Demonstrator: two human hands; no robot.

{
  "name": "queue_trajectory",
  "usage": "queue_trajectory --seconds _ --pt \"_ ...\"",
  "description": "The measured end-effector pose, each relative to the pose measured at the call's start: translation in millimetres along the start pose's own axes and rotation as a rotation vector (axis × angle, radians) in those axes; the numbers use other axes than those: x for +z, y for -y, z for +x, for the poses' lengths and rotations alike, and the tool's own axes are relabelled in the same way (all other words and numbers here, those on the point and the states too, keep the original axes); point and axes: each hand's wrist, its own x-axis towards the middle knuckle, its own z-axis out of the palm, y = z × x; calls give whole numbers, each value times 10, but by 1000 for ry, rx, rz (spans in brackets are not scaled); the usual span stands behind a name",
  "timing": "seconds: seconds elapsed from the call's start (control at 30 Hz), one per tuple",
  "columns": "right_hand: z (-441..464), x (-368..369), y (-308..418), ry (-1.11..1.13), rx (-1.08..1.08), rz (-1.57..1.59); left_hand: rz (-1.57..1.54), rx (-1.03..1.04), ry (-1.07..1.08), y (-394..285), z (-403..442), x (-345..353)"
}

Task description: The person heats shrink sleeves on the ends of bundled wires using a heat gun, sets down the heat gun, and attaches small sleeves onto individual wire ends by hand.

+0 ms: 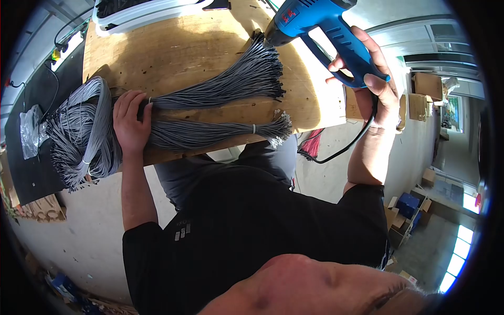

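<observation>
Wire bundle (226, 86), held by left fingers (124, 105), points rightward; right fingers (379, 86) grip heat gun (310, 17)

A blue heat gun (336, 39) slants nose down, its black nozzle close to the fanned, dark-tipped ends of a grey wire bundle (226, 86). The bundle lies sideways on the wooden table (173, 55), gathered narrow at the left and spread wide at the right.

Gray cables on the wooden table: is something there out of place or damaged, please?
No clear damage shows, but the heap of gray cables at the left looks untidy: its ends splay and cross, while the bundle with white ends lies fairly straight.
</observation>
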Motion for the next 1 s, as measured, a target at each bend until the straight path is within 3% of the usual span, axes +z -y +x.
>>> queue_trajectory --seconds 1.0 --pt "149 -86 43 -19 39 -44 -45 4 -11 -16 15 -21"
